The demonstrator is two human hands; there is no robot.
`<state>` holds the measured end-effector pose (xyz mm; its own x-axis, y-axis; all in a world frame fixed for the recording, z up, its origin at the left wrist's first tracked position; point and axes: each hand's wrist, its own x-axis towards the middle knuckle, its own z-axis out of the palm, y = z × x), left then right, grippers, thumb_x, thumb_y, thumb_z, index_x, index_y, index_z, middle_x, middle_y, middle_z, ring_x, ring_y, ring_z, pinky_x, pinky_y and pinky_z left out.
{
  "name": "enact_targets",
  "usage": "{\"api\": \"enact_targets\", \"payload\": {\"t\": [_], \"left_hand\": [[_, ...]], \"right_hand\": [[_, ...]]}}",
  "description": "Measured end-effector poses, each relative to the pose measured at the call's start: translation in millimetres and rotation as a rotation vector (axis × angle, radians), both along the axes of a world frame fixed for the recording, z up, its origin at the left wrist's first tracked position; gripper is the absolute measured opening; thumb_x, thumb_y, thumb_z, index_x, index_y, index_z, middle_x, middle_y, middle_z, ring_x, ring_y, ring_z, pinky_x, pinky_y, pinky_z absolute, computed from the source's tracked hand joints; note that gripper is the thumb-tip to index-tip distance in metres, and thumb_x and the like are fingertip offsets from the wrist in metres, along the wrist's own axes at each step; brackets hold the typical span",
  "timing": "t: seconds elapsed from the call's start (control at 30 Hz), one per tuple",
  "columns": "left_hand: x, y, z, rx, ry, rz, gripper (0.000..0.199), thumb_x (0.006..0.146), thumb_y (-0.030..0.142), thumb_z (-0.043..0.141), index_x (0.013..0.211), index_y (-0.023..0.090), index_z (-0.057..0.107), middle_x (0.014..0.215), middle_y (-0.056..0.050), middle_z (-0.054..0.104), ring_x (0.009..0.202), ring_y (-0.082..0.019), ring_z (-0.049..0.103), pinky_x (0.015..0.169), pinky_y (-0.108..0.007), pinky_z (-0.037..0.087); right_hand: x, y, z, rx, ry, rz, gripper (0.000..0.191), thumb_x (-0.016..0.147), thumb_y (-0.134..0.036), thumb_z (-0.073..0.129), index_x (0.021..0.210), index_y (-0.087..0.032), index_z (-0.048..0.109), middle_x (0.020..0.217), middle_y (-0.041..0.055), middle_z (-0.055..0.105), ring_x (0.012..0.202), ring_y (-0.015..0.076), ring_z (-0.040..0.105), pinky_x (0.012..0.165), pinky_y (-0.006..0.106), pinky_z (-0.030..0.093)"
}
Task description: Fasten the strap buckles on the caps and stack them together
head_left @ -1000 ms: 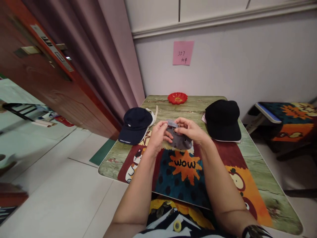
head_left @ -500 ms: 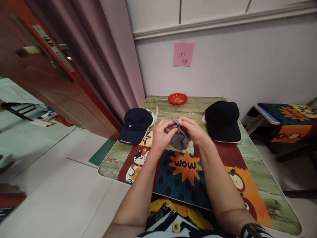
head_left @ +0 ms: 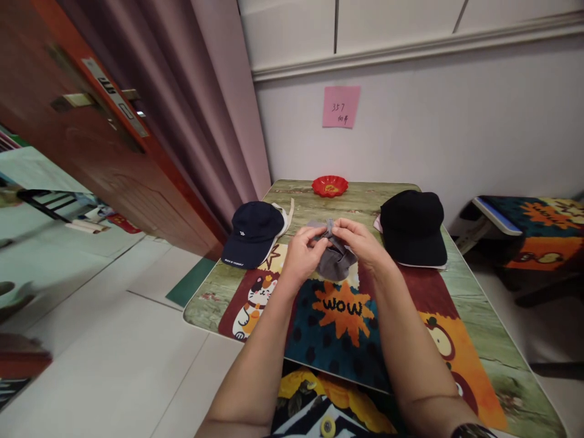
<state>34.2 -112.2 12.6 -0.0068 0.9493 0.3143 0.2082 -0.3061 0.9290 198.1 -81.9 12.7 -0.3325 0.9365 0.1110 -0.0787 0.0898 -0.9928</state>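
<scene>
1. Evidently, the grey cloth (head_left: 335, 264) is up between both hands, over the near middle of the desk (head_left: 210, 298); whether its lower edge touches the patterned mat (head_left: 337, 359) cannot be told.
2. Left hand (head_left: 303, 252): fingers clamped on the cloth's left side, thumb turned inward; right hand (head_left: 362, 243): fingers pinched on a narrow strip at its top.
3. It should handle as light, soft and limp; it looks matte rather than slippery, and hardly fragile; the strip seems the surest hold, while the loose folds would likely give and crumple.
4. Its shape is bunched, rounded below, with a dark fold across the middle.
5. Around it: a navy cap (head_left: 258, 222) to the left and a black cap (head_left: 413, 219) to the right, both with domed crowns; at the far edge, a glossy red dish (head_left: 330, 187) with a scalloped rim, probably plastic.
</scene>
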Motion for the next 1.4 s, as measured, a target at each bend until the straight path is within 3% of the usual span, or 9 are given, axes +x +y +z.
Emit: {"api": "enact_targets", "payload": {"t": [0.13, 0.27, 0.47, 0.67, 0.9, 1.07, 1.2, 1.4], "left_hand": [[5.1, -5.6, 7.7, 0.085, 0.089, 0.045, 0.017, 0.080, 0.016, 0.066, 0.088, 0.022, 0.080, 0.093, -0.007, 0.072, 0.085, -0.019, 0.066, 0.078, -0.029, 0.051], [12.3, -9.3, 11.2, 0.077, 0.144, 0.196, 0.006, 0.075, 0.016, 0.070, 0.070, 0.020, 0.074, 0.074, -0.003, 0.067, 0.064, -0.014, 0.057, 0.064, -0.026, 0.045], [9.9, -3.5, 11.1, -0.287, -0.197, 0.137, 0.012, 0.070, 0.023, 0.074, 0.064, 0.015, 0.067, 0.057, -0.001, 0.063, 0.047, -0.009, 0.051, 0.049, -0.021, 0.041], [13.2, 1.4, 11.9, -0.462, -0.484, 0.114, 0.012, 0.069, 0.020, 0.075, 0.070, 0.011, 0.067, 0.060, -0.001, 0.063, 0.050, -0.010, 0.061, 0.053, -0.022, 0.055], [23.9, 1.2, 2.3, -0.392, -0.538, 0.166, 0.007, 0.069, 0.014, 0.072, 0.068, 0.010, 0.067, 0.060, 0.001, 0.061, 0.048, -0.007, 0.058, 0.049, -0.020, 0.055], [27.4, 1.1, 0.8, -0.371, -0.603, 0.185, 0.008, 0.068, 0.014, 0.073, 0.068, 0.010, 0.065, 0.060, 0.001, 0.062, 0.052, -0.009, 0.062, 0.053, -0.021, 0.057], [28.1, 0.7, -0.5, -0.356, -0.620, 0.181, 0.012, 0.066, 0.016, 0.075, 0.068, 0.010, 0.065, 0.060, 0.001, 0.063, 0.054, -0.009, 0.063, 0.058, -0.022, 0.058], [33.7, -1.3, -2.4, -0.347, -0.647, 0.151, 0.017, 0.064, 0.019, 0.079, 0.068, 0.011, 0.065, 0.061, 0.001, 0.064, 0.056, -0.009, 0.065, 0.062, -0.023, 0.059]], "right_hand": [[2.7, 0.8, 0.0, -0.018, 0.016, -0.051, 0.027, 0.082, -0.047, 0.067, 0.079, -0.022, 0.058, 0.068, -0.0006, 0.063, 0.063, 0.0157, 0.058, 0.063, 0.028, 0.043], [1.0, 0.1, -0.1, 0.066, -0.104, -0.048, 0.023, 0.083, -0.043, 0.064, 0.077, -0.022, 0.057, 0.064, -0.0024, 0.060, 0.058, 0.0137, 0.053, 0.056, 0.026, 0.038], [-3.3, -3.2, 2.8, 0.057, -0.072, -0.012, 0.028, 0.084, -0.047, 0.065, 0.077, -0.021, 0.057, 0.066, -0.0030, 0.058, 0.058, 0.0118, 0.049, 0.056, 0.025, 0.037], [-0.4, -2.2, 2.2, 0.070, -0.004, -0.040, 0.036, 0.082, -0.053, 0.069, 0.074, -0.019, 0.060, 0.067, -0.0043, 0.052, 0.061, 0.0109, 0.044, 0.060, 0.025, 0.038], [9.1, -2.2, 3.1, 0.057, 0.016, -0.098, 0.030, 0.070, -0.046, 0.080, 0.071, -0.020, 0.066, 0.090, 0.0017, 0.067, 0.085, 0.0164, 0.057, 0.077, 0.027, 0.045], [10.6, -4.7, 4.5, 0.015, -0.097, -0.043, 0.028, 0.068, -0.042, 0.079, 0.069, -0.018, 0.065, 0.072, -0.0002, 0.064, 0.066, 0.0127, 0.053, 0.060, 0.025, 0.041], [5.7, -6.4, 4.3, 0.016, -0.133, -0.093, 0.022, 0.069, -0.036, 0.073, 0.066, -0.019, 0.059, 0.060, -0.0025, 0.059, 0.054, 0.0097, 0.047, 0.050, 0.022, 0.035], [0.4, -6.9, 1.9, -0.083, -0.076, -0.144, 0.016, 0.064, -0.028, 0.069, 0.064, -0.020, 0.056, 0.061, -0.0023, 0.060, 0.054, 0.0100, 0.056, 0.049, 0.020, 0.043]]}}
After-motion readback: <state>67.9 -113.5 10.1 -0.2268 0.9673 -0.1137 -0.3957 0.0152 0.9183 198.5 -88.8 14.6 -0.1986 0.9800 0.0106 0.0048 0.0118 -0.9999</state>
